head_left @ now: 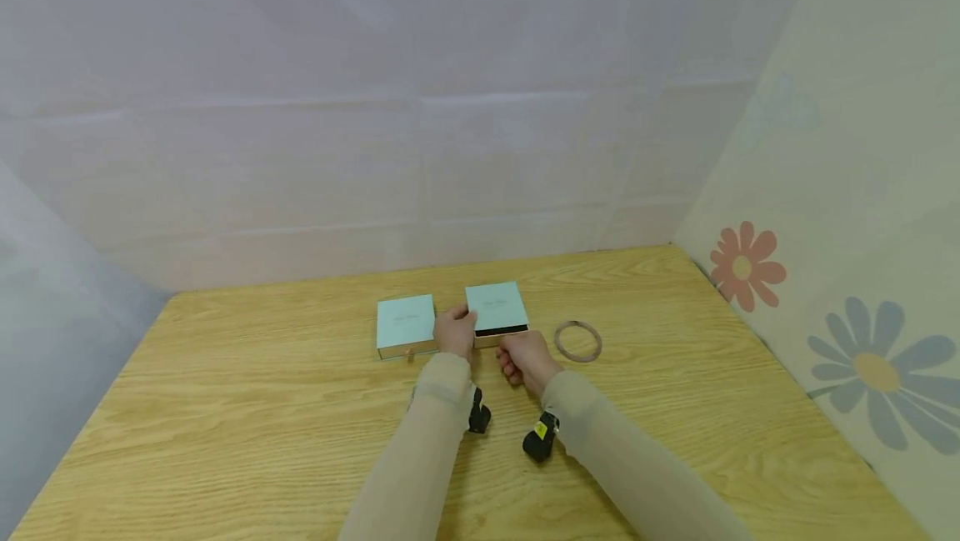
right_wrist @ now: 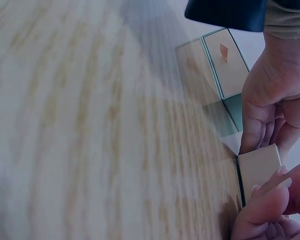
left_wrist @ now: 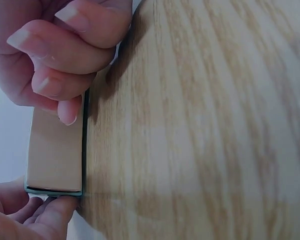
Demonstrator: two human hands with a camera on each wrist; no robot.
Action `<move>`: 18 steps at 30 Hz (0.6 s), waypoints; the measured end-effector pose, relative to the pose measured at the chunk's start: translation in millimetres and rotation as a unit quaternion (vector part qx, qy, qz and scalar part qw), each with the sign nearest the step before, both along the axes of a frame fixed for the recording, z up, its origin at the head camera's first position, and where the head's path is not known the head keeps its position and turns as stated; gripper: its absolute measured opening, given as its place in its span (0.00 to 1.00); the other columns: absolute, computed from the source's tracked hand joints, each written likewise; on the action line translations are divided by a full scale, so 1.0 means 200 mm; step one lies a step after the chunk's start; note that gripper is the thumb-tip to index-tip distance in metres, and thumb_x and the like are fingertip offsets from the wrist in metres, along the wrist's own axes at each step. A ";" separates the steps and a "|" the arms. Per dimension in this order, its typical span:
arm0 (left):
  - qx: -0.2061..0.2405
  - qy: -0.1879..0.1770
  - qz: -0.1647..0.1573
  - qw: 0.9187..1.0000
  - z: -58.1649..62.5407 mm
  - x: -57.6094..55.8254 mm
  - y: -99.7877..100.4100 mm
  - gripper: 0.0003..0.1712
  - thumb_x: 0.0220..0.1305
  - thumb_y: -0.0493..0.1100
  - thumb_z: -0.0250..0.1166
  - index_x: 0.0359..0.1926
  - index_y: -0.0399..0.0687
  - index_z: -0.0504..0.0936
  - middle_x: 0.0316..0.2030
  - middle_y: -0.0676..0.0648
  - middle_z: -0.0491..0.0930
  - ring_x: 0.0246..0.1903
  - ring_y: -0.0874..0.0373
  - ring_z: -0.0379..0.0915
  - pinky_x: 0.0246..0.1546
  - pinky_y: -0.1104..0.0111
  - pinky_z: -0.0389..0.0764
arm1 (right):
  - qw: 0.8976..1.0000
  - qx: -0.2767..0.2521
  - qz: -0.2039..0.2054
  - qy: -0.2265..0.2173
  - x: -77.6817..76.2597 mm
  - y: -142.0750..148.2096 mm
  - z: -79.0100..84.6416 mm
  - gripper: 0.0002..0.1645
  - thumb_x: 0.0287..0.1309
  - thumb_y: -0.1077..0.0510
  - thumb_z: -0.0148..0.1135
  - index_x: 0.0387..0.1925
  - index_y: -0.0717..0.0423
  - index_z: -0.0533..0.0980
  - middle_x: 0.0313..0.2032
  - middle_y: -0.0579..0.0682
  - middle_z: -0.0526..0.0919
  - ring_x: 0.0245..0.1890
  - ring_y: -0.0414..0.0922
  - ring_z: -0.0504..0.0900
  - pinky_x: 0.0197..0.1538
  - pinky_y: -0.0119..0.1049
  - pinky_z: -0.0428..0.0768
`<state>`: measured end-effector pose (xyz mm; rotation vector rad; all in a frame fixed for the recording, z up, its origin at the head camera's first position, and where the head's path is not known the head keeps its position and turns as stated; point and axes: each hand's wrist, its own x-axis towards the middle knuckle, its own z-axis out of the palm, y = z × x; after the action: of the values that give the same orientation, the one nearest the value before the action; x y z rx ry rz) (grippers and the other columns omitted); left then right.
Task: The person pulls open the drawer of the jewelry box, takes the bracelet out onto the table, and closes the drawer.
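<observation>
Nearest the camera, at the lower edge of the head view, ran the pale left sleeve (head_left: 416,462) and right sleeve (head_left: 641,453), each with a dark wrist camera strapped on. Beyond them lay the light blue box (head_left: 497,304), flat on the worktop (head_left: 247,408) between the two grips. The left grip (head_left: 455,331) held its left end, thumb near the upper edge and fingers against the side. The right grip (head_left: 525,358) had curled fingers up against the cream front (left_wrist: 55,155); whether they pinched anything there I could not tell, since the fingers hid the contact.

A dark strip (head_left: 501,330) showed between the lid's front edge and that cream front, so the front part seemed slid a little out of its cover. If the right grip had drawn off-centre, the sliding part could have skewed and jammed. A slack left hold could have let the whole box drag toward the person, while too hard a squeeze might have pinched the cover and bound it.

The box's front pointed toward the person, its top upward. Its top looked nearly square, so no long axis stood out; the front face's longer edge ran from the left grip toward the right grip. A second box (head_left: 406,320) sat just left of the left grip, and a ring (head_left: 598,344) lay right of the right grip.
</observation>
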<state>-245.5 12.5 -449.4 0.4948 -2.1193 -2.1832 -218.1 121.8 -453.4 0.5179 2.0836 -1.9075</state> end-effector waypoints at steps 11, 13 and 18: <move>-0.006 -0.007 -0.002 1.000 -0.03 -0.02 -0.01 0.19 0.68 0.32 0.58 0.58 0.28 0.76 0.56 0.32 0.75 0.59 0.40 0.69 0.58 0.54 0.74 | 1.000 -0.007 0.010 -0.001 0.01 0.01 -0.01 0.13 0.62 0.67 0.45 0.25 0.65 0.74 0.12 0.46 0.67 0.10 0.37 0.60 0.12 0.27 0.59; -0.007 -0.007 -0.005 1.000 -0.03 -0.02 -0.01 0.19 0.69 0.32 0.58 0.58 0.29 0.76 0.57 0.32 0.75 0.59 0.40 0.68 0.58 0.54 0.73 | 1.000 -0.007 0.012 -0.002 0.00 0.01 -0.01 0.13 0.62 0.66 0.46 0.25 0.65 0.74 0.12 0.46 0.67 0.10 0.37 0.60 0.12 0.27 0.59; -0.001 -0.011 -0.007 1.000 -0.01 0.00 -0.01 0.19 0.70 0.32 0.57 0.60 0.29 0.75 0.57 0.32 0.74 0.59 0.40 0.68 0.58 0.54 0.73 | 1.000 -0.006 0.014 0.002 0.01 0.01 -0.02 0.14 0.63 0.66 0.46 0.24 0.64 0.74 0.12 0.46 0.66 0.11 0.37 0.60 0.12 0.27 0.59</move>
<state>-245.6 11.3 -450.4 0.5088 -2.1421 -2.1938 -217.0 123.4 -457.2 0.4800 2.0684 -1.9054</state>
